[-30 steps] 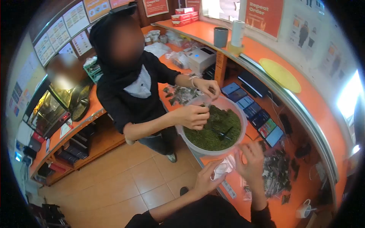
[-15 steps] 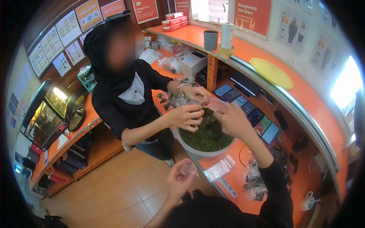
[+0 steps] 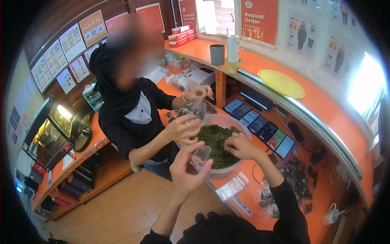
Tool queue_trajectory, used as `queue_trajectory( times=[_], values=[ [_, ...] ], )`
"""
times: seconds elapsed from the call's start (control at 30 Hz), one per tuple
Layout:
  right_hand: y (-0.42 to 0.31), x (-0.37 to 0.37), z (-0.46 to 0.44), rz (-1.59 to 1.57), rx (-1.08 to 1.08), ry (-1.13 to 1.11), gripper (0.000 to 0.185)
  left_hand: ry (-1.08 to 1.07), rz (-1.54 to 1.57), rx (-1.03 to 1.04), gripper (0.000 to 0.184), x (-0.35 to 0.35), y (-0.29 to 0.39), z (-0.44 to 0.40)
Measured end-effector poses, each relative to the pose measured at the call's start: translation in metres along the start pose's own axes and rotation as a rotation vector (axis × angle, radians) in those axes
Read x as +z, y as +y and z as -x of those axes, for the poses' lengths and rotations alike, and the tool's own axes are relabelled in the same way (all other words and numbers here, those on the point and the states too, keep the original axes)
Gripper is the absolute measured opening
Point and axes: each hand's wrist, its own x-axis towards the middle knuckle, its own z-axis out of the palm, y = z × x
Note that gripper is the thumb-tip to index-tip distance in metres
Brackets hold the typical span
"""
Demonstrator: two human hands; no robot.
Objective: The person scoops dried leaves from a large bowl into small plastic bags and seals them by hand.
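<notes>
I watch the left hand (image 3: 186, 174) grip a clear bag (image 3: 202, 154) toward the tub (image 3: 222, 174), long axis unclear. The right hand (image 3: 243, 147) touches greens (image 3: 215, 137), grasp impossible to tell.

Orange table (image 3: 251, 190), bright window (image 3: 369, 91) at right
Tan tiled floor (image 3: 136, 207); papers (image 3: 73, 41) line the brown wall (image 3: 67, 17) at left.

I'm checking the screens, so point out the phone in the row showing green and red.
The phone second from the row's end nearest the wearer, beside the pale-screened end phone; no other shows green with red.
</notes>
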Motion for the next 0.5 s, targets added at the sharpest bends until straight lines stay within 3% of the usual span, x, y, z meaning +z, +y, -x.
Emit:
queue_trajectory(
  times=[0.1, 0.23, 0.33, 0.5],
  values=[
    [0.008, -0.008, 0.003, 0.003, 0.009, 0.165, 0.008, -0.22, -0.208, -0.027, 0.049, 0.013, -0.016, -0.018],
    [0.002, -0.034, 0.008, 0.048, 0.113, 0.213, 0.008, -0.322, -0.364, -0.174, 0.056, 0.02, -0.05, -0.029],
    [-0.002, -0.055, 0.007, 0.099, 0.124, 0.303, 0.008, -0.363, -0.476, -0.16, 0.06, 0.023, -0.079, -0.031],
    [-0.036, -0.057, -0.006, 0.311, 0.024, 0.426, 0.011, -0.445, -0.422, -0.239, 0.062, 0.04, -0.087, -0.034]
  ],
)
